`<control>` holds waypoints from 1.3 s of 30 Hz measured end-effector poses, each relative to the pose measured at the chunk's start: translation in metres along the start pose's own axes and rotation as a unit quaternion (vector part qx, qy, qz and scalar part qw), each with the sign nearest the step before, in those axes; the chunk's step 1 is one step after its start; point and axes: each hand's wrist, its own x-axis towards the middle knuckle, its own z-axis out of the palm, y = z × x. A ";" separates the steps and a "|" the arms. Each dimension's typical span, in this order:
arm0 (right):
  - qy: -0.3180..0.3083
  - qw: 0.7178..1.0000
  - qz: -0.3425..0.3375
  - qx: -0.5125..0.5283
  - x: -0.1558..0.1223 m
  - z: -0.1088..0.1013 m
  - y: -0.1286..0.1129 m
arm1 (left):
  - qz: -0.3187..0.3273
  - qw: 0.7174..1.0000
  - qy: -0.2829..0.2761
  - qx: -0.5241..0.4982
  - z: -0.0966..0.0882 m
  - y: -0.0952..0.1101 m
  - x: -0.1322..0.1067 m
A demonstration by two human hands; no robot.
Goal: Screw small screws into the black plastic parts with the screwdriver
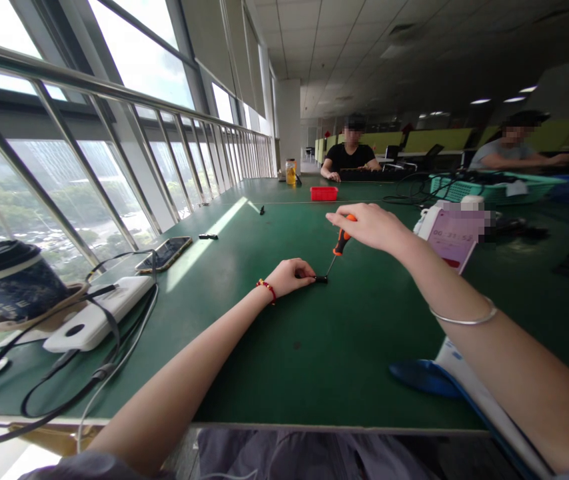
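Note:
My right hand [364, 225] is closed round the top of an orange and black screwdriver [343, 238]. The tool stands tilted, and its thin shaft runs down to the right end of a small black part [321, 279]. Whether the tip touches a screw is too small to tell. With fingers pinched together, my left hand [292, 275] holds the left end of that black part against the green table [274, 347]. Two more small black pieces lie farther off, one a short bar [208, 237] and the other a clip-like piece [262, 210].
A phone [164, 255], a white power strip [99, 313] with cables and a dark cup [12, 280] are at left. Ahead stand a red tray [324, 193] and a jar [291, 171]. A timer phone [449, 233] and green basket [499, 189] are right. A co-worker [352, 153] sits opposite.

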 end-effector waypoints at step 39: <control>0.020 0.999 0.004 -0.037 0.000 0.004 -0.003 | 0.003 0.999 0.031 0.036 0.007 -0.002 -0.001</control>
